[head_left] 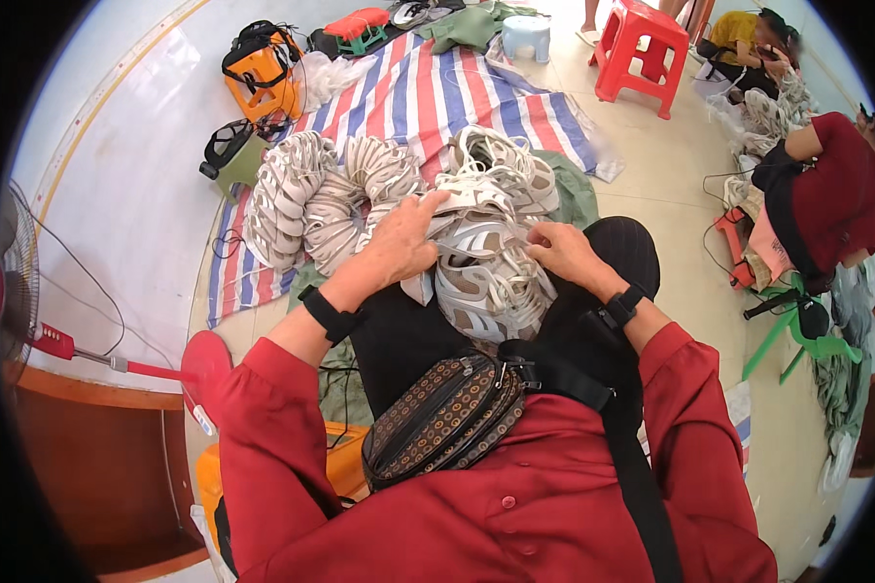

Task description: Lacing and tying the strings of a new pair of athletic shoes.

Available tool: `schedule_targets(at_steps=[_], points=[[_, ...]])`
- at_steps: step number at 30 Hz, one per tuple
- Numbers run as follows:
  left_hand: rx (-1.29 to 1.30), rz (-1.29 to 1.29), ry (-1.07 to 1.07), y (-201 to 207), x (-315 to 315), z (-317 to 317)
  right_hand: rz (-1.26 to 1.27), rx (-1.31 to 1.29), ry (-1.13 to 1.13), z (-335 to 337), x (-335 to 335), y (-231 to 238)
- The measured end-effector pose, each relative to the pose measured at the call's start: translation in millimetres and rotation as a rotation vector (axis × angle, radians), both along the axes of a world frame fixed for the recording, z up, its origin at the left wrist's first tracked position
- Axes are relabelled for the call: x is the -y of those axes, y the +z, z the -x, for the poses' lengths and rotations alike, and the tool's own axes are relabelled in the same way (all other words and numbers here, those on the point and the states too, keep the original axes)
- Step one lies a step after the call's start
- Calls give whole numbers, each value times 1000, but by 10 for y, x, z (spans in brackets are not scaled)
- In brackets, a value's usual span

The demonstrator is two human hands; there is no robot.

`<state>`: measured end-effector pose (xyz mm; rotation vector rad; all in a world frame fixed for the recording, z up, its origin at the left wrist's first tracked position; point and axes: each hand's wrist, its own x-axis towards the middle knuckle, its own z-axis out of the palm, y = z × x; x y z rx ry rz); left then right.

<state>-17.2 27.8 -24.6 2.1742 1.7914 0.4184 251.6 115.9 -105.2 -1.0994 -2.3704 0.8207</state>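
The left hand (399, 241) is mostly closed, gripping a beige-and-white shoe upper (476, 200) above the lap; the right hand (566, 255) has its fingertips drawn nearly together beside the laces, though whether it pinches one I cannot tell. More laced uppers (486, 291) heap just below, and nested rows of uppers (290, 199) curve leftward near a striped tarp (447, 92). A waist bag (447, 420), patterned with round motifs, hides its contents. Beyond, a red stool (644, 47) stands on tiled floor (681, 165).
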Motion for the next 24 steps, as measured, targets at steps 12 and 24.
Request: schedule_targets(at_steps=[12, 24], points=[[-45, -76, 121, -211, -314, 282, 159, 126, -32, 185, -90, -438], [-196, 25, -26, -125, -745, 436, 33, 218, -40, 361, 51, -344]])
